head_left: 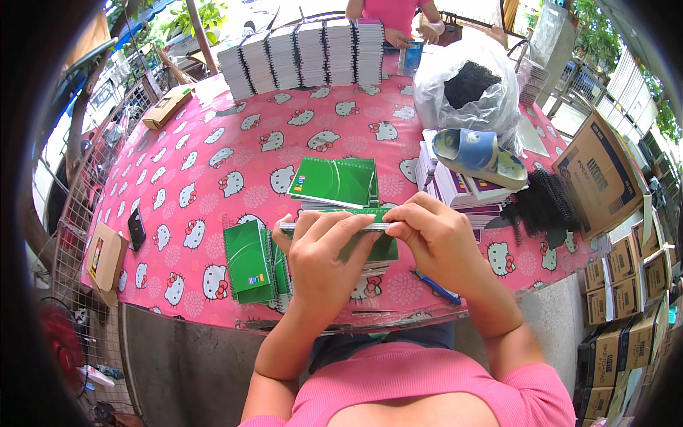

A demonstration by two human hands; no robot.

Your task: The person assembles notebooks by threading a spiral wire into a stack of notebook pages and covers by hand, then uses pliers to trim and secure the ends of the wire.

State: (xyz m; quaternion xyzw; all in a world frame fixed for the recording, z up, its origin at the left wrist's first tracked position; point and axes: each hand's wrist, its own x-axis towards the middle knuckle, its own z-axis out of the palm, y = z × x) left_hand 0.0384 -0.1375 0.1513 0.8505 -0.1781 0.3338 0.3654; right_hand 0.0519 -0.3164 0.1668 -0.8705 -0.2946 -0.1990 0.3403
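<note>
A thin notebook (374, 227) is held edge-on above the near side of the table, its pages seen as a pale strip. My left hand (321, 249) is closed round its left part. The fingers of my right hand (435, 229) pinch at its right end; whether a bit of coil is between them is too small to tell. Behind the hands lies a stack of green spiral notebooks (333, 179). More green notebooks (247, 262) lie left of my left hand. A blue pen-like tool (439, 287) rests below my right hand.
Tall stacks of spiral notebooks (299, 55) stand at the back. Right are a plastic bag of black coils (466, 92), a slipper (478, 155) on purple-covered stacks, loose black coils (544, 206) and a carton (599, 174). A phone (136, 229) lies left. Another person (398, 14) stands across.
</note>
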